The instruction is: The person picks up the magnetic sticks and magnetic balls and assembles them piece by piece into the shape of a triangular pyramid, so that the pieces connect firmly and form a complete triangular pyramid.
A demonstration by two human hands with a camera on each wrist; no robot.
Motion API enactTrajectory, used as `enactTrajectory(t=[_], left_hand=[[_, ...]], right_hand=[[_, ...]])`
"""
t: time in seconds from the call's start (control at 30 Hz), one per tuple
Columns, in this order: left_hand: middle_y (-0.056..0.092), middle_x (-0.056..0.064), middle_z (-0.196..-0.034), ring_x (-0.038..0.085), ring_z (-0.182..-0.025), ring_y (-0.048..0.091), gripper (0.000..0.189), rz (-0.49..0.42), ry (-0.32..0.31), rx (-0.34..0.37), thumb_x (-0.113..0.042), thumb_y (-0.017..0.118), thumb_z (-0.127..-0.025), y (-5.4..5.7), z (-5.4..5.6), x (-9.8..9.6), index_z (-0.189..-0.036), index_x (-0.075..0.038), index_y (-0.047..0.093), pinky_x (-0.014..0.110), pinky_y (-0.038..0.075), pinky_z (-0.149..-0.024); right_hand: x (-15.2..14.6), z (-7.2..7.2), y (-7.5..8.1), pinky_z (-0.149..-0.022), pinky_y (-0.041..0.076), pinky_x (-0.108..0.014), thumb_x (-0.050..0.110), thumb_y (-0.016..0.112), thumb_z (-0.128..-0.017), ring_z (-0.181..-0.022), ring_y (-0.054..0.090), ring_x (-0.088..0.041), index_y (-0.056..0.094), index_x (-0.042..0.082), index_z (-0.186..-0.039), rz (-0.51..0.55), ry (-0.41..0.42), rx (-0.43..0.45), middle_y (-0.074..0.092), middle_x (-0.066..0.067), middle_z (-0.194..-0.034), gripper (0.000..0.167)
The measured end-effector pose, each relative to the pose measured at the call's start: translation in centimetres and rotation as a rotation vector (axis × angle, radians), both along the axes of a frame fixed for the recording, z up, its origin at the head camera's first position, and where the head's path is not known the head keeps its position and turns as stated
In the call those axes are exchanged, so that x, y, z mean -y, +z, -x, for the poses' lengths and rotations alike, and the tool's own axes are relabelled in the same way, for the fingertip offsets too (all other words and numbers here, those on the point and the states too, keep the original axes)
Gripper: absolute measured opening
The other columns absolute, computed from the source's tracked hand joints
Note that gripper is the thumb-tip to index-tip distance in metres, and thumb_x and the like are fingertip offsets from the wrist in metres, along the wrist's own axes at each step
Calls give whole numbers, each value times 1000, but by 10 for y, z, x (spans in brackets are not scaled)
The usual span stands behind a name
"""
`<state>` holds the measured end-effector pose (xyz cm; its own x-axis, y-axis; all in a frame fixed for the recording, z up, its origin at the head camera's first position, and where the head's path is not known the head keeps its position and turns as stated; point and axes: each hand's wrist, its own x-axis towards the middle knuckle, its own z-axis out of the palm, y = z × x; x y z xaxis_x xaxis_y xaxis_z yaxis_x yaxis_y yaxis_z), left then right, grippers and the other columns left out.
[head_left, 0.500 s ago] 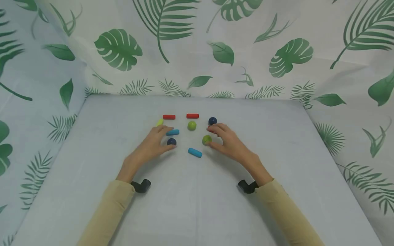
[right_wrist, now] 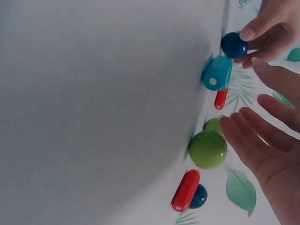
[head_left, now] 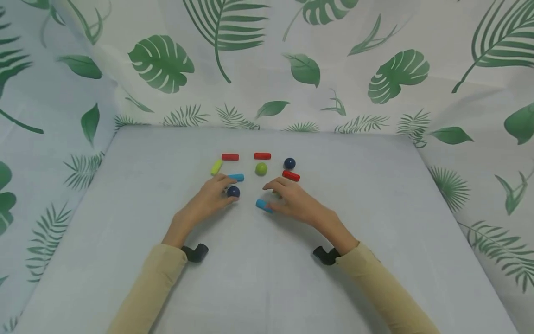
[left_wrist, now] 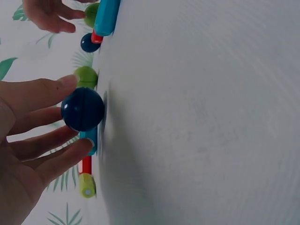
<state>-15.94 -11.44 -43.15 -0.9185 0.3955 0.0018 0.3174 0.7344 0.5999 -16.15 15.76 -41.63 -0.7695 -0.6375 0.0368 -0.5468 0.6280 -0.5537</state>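
My left hand (head_left: 208, 198) holds a dark blue ball (head_left: 233, 191) low at the white table, the thumb on its near side and the fingers round the far side. In the left wrist view the dark blue ball (left_wrist: 82, 109) hides the index fingertip. A blue stick (head_left: 237, 177) lies just beyond those fingers. Fingers spread and holding nothing, my right hand (head_left: 297, 202) hovers over a second blue stick (head_left: 262, 204), whose right end the thumb overlaps. Under its fingers a green ball is mostly hidden from the head view; the right wrist view shows this green ball (right_wrist: 207, 149) beside the fingertips.
Farther back lie two red sticks, the left one (head_left: 230, 157) and the right one (head_left: 262, 156), plus a yellow-green stick (head_left: 216, 167). Another green ball (head_left: 261, 169), a dark blue ball (head_left: 289, 163) and a red stick (head_left: 291, 175) sit close by. A leaf-patterned cloth (head_left: 250, 69) hangs behind.
My right hand has moved left and toward me, off the right red stick to above the near blue stick. My left hand has shifted only slightly at the dark blue ball.
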Motion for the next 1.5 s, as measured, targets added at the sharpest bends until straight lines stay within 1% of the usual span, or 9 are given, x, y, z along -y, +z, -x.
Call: enactTrajectory(t=[0.13,0.23,0.37,0.6,0.8,0.97,1.07,1.27,1.5], left_hand=[[63,19,-128,30,-110,64,48,8,-20,2,-14,77,-93,-2,1,-3,-136,2,62,43,56,-98],[63,20,-132,33,-120,63,46,13,-17,0,-13,76,-94,-3,1,-6,-135,3,62,45,54,-104],[63,20,-135,35,-130,59,42,18,-4,-8,-11,74,-95,-4,1,-8,-134,3,63,47,49,-110],[65,21,-133,35,-131,59,41,16,2,-24,-9,74,-95,-3,-1,-10,-132,5,64,46,48,-111],[66,21,-130,35,-128,61,40,15,-9,-28,-9,75,-94,-5,0,-9,-130,5,65,46,50,-110],[65,21,-130,35,-128,60,40,20,-21,-22,-9,75,-94,-5,0,-10,-130,5,65,46,49,-110],[66,21,-130,35,-127,61,40,23,-35,-27,-10,75,-94,-5,0,-13,-130,5,65,46,49,-110],[66,21,-127,35,-125,62,39,30,-41,-30,-9,74,-94,-5,-1,-15,-129,6,66,46,50,-109],[67,20,-124,34,-122,63,38,24,-49,-46,-8,75,-93,-6,-3,-16,-127,6,66,45,52,-106]], right_hand=[[8,-3,0,-98,58,-40,18,78,-93,-113,65,-26,63,6,-132,-70,18,4,66,-12,-127,43],[13,-4,0,-99,57,-38,19,77,-94,-112,64,-25,65,6,-131,-133,28,-16,67,-10,-125,41],[20,-4,0,-99,57,-36,17,76,-94,-109,65,-24,66,5,-130,-205,40,-31,68,-10,-122,39],[27,-5,-2,-100,57,-34,12,76,-94,-110,68,-23,66,2,-131,-255,44,-12,70,-11,-120,39],[30,-5,-3,-98,57,-35,7,75,-94,-106,68,-23,69,1,-125,-258,60,-43,70,-11,-115,33],[31,0,-1,-99,57,-36,5,74,-93,-107,68,-24,69,0,-125,-239,42,-57,70,-12,-117,33],[33,3,-1,-99,57,-35,5,74,-93,-108,69,-24,70,0,-124,-215,39,-78,71,-11,-116,31],[39,8,-3,-100,56,-36,6,75,-93,-108,69,-24,71,1,-124,-172,52,-102,72,-11,-115,32],[44,11,-6,-98,57,-35,7,75,-93,-109,68,-23,72,2,-123,-173,69,-134,72,-9,-114,30]])
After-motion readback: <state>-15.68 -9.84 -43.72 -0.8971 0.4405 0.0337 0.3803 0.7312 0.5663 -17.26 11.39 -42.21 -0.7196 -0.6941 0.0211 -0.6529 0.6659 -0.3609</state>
